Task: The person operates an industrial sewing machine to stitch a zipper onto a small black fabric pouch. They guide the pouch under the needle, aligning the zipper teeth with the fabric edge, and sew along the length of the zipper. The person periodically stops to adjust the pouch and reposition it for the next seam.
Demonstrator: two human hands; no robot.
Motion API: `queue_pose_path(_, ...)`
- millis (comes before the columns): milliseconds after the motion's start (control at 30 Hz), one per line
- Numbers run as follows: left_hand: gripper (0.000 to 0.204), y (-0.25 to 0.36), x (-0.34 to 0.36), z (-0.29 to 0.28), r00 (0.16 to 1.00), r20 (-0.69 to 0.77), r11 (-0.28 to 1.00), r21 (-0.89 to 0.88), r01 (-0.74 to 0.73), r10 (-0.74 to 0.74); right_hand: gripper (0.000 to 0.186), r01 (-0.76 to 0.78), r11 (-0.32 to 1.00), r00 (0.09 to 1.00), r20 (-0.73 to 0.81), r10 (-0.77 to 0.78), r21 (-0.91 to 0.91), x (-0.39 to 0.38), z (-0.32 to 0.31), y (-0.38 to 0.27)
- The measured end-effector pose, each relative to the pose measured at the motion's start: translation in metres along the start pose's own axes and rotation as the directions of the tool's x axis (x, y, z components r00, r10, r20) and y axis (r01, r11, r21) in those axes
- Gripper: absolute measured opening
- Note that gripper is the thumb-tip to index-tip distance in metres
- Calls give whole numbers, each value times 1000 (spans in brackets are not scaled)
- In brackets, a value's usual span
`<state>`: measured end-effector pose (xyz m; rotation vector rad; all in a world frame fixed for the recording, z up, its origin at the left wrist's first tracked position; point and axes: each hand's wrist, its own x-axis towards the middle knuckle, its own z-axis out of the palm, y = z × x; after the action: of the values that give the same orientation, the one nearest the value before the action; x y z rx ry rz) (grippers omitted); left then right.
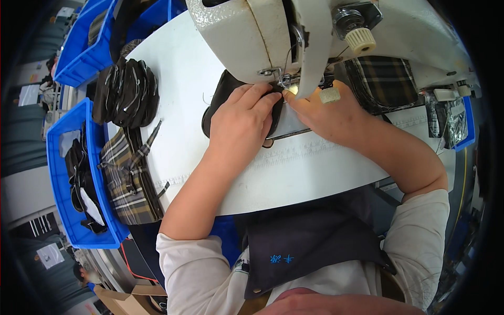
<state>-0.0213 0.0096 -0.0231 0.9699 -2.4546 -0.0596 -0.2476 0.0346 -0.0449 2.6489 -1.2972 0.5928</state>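
At the sewing machine's needle area [286, 81], a dark fabric piece [223, 94] with a rounded, zipper-like edge lies on the white table. My left hand [242, 113] is closed over it, fingers bent and pressed together, fingertips just short of the presser foot. On the other side of the needle, my right hand [331, 115] holds the edge of the same piece between its foremost fingers. Machine parts hide some of the right fingers. A small lamp lights the spot between both hands. Under my right wrist, a smooth plate edge meets the ruler-marked table.
The white sewing machine [241, 37] overhangs my hands. Stacked dark pouches [128, 92] and plaid fabric pieces [128, 178] lie at the left beside a blue bin [115, 233]. Another plaid stack [383, 81] sits behind my right forearm. A plastic-wrapped packet [454, 123] is at the right edge.
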Motion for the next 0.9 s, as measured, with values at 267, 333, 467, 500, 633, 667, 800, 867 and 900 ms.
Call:
queue_pose_path(267,27,4,-2,3,998,14,998,20,59,-60,28,3,1000,1000,11,-2,-24,1,-6,-1)
queue_pose_path(333,26,7,0,1,996,18,997,-10,82,-82,30,3,999,1000,1,-3,-34,0,-5,-1)
queue_pose_path(467,27,8,0,1,995,40,996,-1,94,-93,31,24,999,999,-20,-25,-41,0,-3,1)
queue_pose_path(500,27,9,-1,1,994,44,995,9,99,-99,31,31,998,999,-34,-33,-45,0,-2,1)
queue_pose_path(633,27,12,-2,0,991,67,993,19,113,-114,31,12,997,1000,-12,-12,-71,0,-7,-3)
queue_pose_path(667,31,12,-3,0,990,78,993,7,119,-120,28,12,997,1000,-3,-12,-71,0,-8,-3)
queue_pose_path(800,51,13,-6,-12,982,150,990,-65,127,-116,19,4,995,993,119,7,-98,-2,-15,-5)
queue_pose_path(867,60,15,-8,-18,973,201,986,-99,136,-114,16,3,997,983,182,12,-80,-4,-19,-6)
queue_pose_path(900,63,17,-10,-20,967,227,983,-110,147,-120,14,3,999,981,195,6,-48,-3,-20,-8)
